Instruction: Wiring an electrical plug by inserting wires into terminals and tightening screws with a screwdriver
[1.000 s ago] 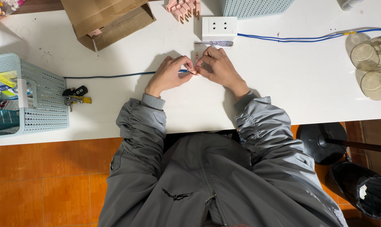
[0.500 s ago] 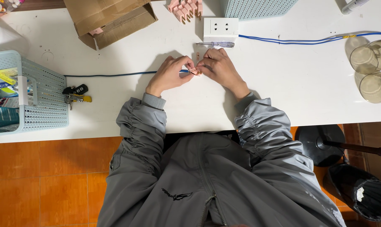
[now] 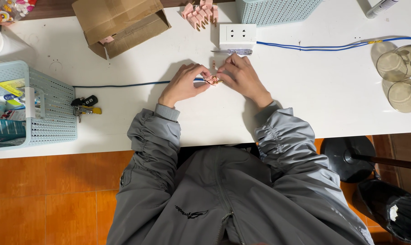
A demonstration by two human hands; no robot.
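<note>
Both hands [image 3: 213,80] barely shifted, fingertips together on the blue wire [image 3: 124,85].

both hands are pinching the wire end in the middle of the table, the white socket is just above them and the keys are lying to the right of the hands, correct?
Not quite: the keys lie to the left of the hands, beside the basket. The head view shows it. The rest holds: left hand and right hand pinch the wire end mid-table, with the white socket just above them.
</note>
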